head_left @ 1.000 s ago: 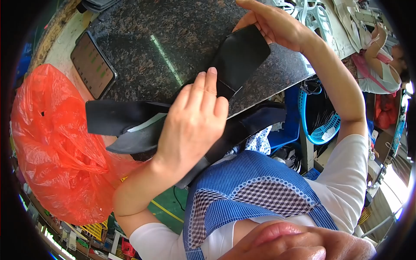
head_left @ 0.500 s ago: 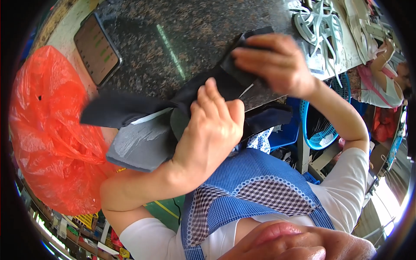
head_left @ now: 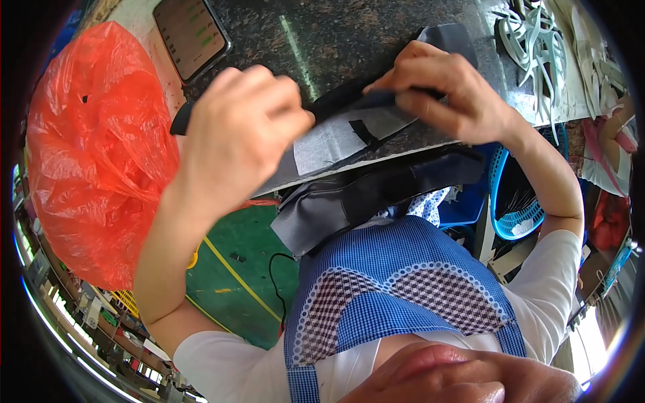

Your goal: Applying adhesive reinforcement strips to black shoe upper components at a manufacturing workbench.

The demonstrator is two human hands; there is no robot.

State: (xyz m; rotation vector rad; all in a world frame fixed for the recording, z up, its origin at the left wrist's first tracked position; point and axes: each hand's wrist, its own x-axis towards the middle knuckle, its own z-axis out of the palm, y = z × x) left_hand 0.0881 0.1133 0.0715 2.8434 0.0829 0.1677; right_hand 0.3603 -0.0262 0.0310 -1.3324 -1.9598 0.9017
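A long black-and-grey piece of leather-like sheet material point(head_left: 326, 144) lies across the dark speckled tabletop, its pale grey underside partly facing up, with a small black patch on it. My left hand point(head_left: 238, 131) is over its left end, fingers curled and slightly blurred; whatever they hold is hidden. A black end shows just left of that hand. At the right part of the piece, my right hand point(head_left: 450, 87) is closed, thumb and fingers pinching a folded dark edge. More dark pieces point(head_left: 376, 198) hang between the table edge and my blue checked apron point(head_left: 403, 316).
A phone point(head_left: 191, 37) lies at the far left beside a bulging red plastic bag point(head_left: 101, 154). Pale strappy pieces point(head_left: 534, 50) are heaped at the far right. Below the table's right side stands a blue basket point(head_left: 500, 195). Another person is partly visible at the right edge.
My left hand has lifted and moved left and away from me, off the middle of the piece. The piece now lies straighter, its grey underside showing. The view has shifted slightly.
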